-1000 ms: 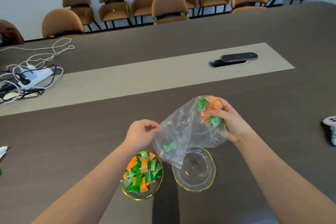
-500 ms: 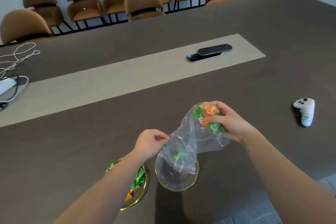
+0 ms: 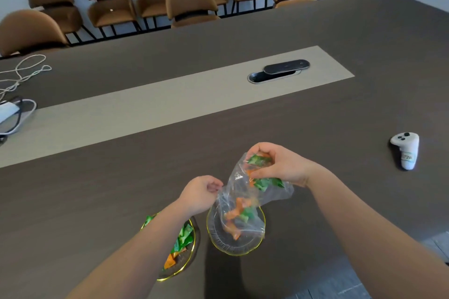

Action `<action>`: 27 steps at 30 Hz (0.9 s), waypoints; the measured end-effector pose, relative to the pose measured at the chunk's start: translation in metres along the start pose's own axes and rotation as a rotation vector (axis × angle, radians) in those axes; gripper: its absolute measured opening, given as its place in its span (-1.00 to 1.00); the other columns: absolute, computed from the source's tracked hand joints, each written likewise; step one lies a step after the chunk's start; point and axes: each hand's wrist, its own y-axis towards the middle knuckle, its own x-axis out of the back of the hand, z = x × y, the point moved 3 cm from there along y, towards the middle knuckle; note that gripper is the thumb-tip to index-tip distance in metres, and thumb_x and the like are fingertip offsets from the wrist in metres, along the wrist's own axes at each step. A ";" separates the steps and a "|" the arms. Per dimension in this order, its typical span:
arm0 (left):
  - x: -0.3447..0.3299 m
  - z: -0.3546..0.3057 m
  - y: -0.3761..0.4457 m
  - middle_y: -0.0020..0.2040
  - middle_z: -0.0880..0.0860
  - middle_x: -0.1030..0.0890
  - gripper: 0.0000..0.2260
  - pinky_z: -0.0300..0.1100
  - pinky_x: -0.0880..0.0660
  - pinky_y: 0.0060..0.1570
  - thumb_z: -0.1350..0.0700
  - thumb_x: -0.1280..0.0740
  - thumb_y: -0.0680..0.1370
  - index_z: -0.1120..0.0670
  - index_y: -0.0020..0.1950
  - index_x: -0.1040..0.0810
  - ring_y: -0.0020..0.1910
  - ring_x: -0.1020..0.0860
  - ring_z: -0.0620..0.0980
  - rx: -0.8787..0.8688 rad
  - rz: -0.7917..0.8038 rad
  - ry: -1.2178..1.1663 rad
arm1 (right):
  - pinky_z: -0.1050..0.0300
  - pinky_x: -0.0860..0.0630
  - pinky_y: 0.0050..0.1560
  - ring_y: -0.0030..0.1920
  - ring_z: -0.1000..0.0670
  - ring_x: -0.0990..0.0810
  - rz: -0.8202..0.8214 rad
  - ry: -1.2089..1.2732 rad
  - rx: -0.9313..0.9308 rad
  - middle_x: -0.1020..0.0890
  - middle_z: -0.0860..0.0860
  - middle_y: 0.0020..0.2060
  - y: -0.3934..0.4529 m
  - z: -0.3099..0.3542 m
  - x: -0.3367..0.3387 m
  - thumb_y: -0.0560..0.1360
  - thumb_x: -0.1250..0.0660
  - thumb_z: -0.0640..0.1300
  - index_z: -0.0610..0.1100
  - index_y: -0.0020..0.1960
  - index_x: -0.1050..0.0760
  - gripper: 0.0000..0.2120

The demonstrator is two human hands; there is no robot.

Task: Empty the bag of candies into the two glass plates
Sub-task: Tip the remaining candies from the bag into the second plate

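Observation:
A clear plastic bag (image 3: 239, 187) hangs mouth-down over the right glass plate (image 3: 233, 245), which has a yellow rim. My right hand (image 3: 279, 165) grips the bag's raised closed end, squeezing green and orange candies (image 3: 261, 181) inside it. My left hand (image 3: 200, 192) pinches the bag's edge on the left. Several orange and green candies (image 3: 237, 216) are sliding down inside the bag toward the plate. The left glass plate (image 3: 192, 247) holds a heap of candies and is partly hidden by my left forearm.
A white handheld controller (image 3: 405, 149) lies on the dark table to the right. A cable hatch (image 3: 279, 71) sits in the beige centre strip. White cables and a power strip (image 3: 14, 94) lie at far left. Brown chairs (image 3: 192, 0) line the far side.
My right hand has tipped the bag's closed end higher, and candies have slid from the top down toward the bag's mouth over the right plate. The view shifted slightly.

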 end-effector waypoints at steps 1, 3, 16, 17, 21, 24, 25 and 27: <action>0.002 -0.003 -0.002 0.00 -0.01 -0.58 -0.83 -0.16 -0.42 0.29 0.23 -0.29 0.50 0.09 0.06 -0.56 0.07 -0.55 -0.05 0.002 -0.003 -0.032 | -0.01 -0.60 0.11 -0.02 -0.03 -0.66 0.012 -0.046 -0.003 -0.66 -0.03 -0.08 0.000 0.002 -0.003 0.35 -0.49 -0.31 -0.06 -0.01 -0.55 -0.72; 0.006 -0.010 -0.005 0.12 -0.07 -0.55 -0.71 -0.17 -0.37 0.32 0.15 -0.36 0.48 0.08 0.20 -0.54 0.17 -0.49 -0.11 -0.034 -0.006 -0.089 | 0.01 -0.61 0.09 0.01 -0.03 -0.66 0.043 -0.143 -0.013 -0.66 -0.03 -0.04 0.000 0.006 -0.007 0.35 -0.49 -0.25 -0.04 0.03 -0.55 -0.71; 0.017 -0.046 -0.011 0.08 0.00 -0.70 -0.53 -0.05 -0.46 0.30 -0.12 -0.48 0.32 0.00 0.18 -0.58 0.12 -0.62 -0.09 -0.154 0.113 -0.481 | 0.08 -0.56 0.12 0.11 0.05 -0.57 0.129 -0.386 0.095 -0.58 0.04 0.09 0.003 0.031 -0.022 0.33 -0.44 -0.28 0.12 0.10 -0.43 -0.54; 0.016 -0.043 -0.009 0.03 0.04 -0.71 -0.58 -0.03 -0.48 0.27 -0.06 -0.50 0.32 0.01 0.14 -0.60 0.07 -0.65 -0.05 -0.148 0.089 -0.480 | 0.07 -0.55 0.14 0.12 0.05 -0.56 0.133 -0.391 0.099 -0.57 0.04 0.10 0.003 0.032 -0.022 0.33 -0.44 -0.28 0.15 0.11 -0.41 -0.52; 0.020 -0.033 -0.010 -0.22 0.08 -0.60 -0.75 0.02 -0.47 0.22 0.18 -0.51 0.35 -0.01 -0.01 -0.63 -0.11 -0.58 0.03 -0.144 0.038 -0.550 | 0.10 -0.54 0.18 0.15 0.04 -0.56 0.146 -0.345 0.077 -0.52 -0.02 0.16 0.002 0.032 -0.021 0.35 -0.43 -0.34 0.06 0.27 -0.36 -0.41; 0.026 -0.028 -0.014 -0.15 0.11 -0.64 -0.83 -0.09 -0.52 0.09 0.27 -0.48 0.37 0.10 -0.09 -0.65 -0.11 -0.59 0.02 -0.146 0.058 -0.578 | 0.15 -0.54 0.19 0.16 0.06 -0.57 0.167 -0.287 0.013 -0.50 0.02 0.17 0.002 0.027 -0.016 0.36 -0.42 -0.38 0.04 0.36 -0.32 -0.33; 0.028 -0.027 -0.016 -0.18 0.06 -0.66 -0.86 -0.17 -0.53 0.02 0.30 -0.47 0.37 0.11 -0.14 -0.63 -0.15 -0.59 -0.02 -0.157 0.062 -0.575 | 0.16 -0.52 0.21 0.18 0.05 -0.57 0.162 -0.305 -0.009 -0.50 0.04 0.19 0.002 0.024 -0.013 0.37 -0.42 -0.38 0.02 0.36 -0.33 -0.34; 0.032 -0.027 -0.018 -0.32 -0.06 -0.65 -0.84 -0.28 -0.53 -0.11 0.35 -0.45 0.37 0.09 -0.24 -0.59 -0.24 -0.57 -0.10 -0.180 0.068 -0.557 | 0.18 -0.48 0.26 0.19 0.03 -0.57 0.131 -0.379 -0.042 -0.56 0.01 0.19 0.001 0.020 -0.006 0.38 -0.42 -0.36 -0.07 0.31 -0.44 -0.46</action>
